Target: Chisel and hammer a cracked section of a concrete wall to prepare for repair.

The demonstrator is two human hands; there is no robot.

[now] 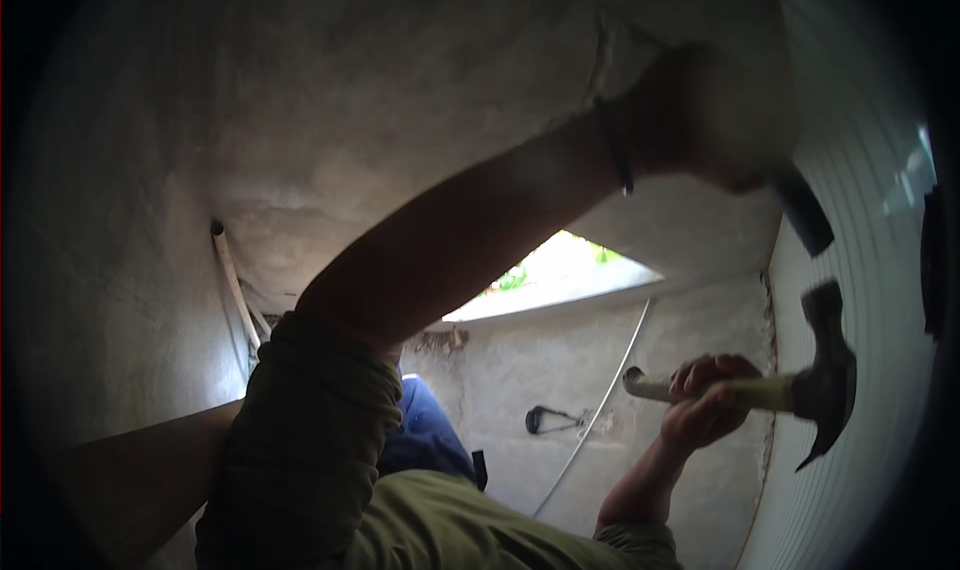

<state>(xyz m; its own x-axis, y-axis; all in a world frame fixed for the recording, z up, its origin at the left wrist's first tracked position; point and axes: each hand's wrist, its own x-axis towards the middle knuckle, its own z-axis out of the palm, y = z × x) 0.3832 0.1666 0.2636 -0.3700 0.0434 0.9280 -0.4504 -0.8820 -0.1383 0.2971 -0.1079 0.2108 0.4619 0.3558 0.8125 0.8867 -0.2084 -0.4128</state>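
Observation:
My right hand [708,402] is wrapped around the yellowish handle of a claw hammer [828,375], at the lower right. The steel head stands close to a white ribbed panel [850,300], its claw pointing down; whether it touches cannot be told. My left arm, its olive sleeve pushed up and a dark band at the wrist, stretches across to the upper right. There my left hand [690,115] is dark and blurred, its fingers closed. A short dark bar-like piece [803,210] sticks out below it toward the panel; its kind does not show.
Grey plastered walls [350,100] surround me, with a bright opening [570,270] beyond my left forearm. A white cable [600,410] runs past a dark looped fitting [550,420]. At the left are a leaning pole [235,285] and a brown board [140,460].

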